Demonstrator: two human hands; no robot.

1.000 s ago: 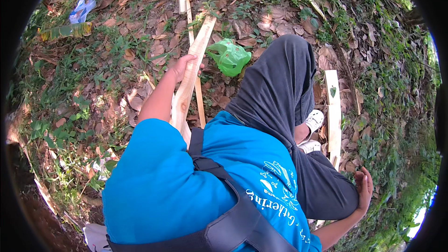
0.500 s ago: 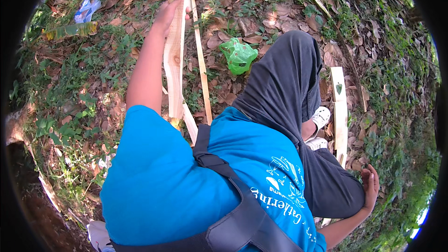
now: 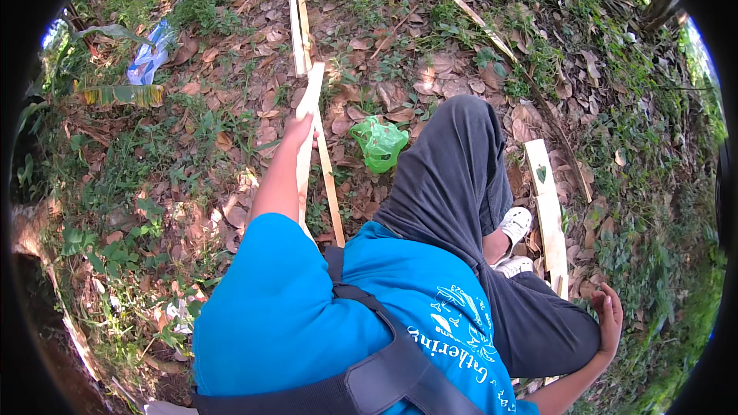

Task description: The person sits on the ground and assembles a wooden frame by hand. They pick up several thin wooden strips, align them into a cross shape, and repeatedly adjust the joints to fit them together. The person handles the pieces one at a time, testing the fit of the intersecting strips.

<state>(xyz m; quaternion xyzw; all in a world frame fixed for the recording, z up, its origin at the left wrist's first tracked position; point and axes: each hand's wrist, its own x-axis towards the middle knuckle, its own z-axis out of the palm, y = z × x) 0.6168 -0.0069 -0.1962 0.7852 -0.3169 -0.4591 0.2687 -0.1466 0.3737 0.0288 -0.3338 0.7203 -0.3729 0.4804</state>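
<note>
Head view: right hand (image 3: pixel 607 315) at 4 o'clock, open, resting on knee, holding nothing. Left hand (image 3: pixel 296 132) closed around pale wooden strip (image 3: pixel 307 119), long axis 6-to-12, tip pointing 12. Green plastic bag (image 3: pixel 379 144) beside, thin slats (image 3: pixel 297 23) beyond.

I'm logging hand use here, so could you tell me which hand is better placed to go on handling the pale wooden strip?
Probably the left. The left hand is closed on the pale wooden strip, arm stretched forward. The right hand is low beside the dark trousers, open and apart from the strip.
</note>
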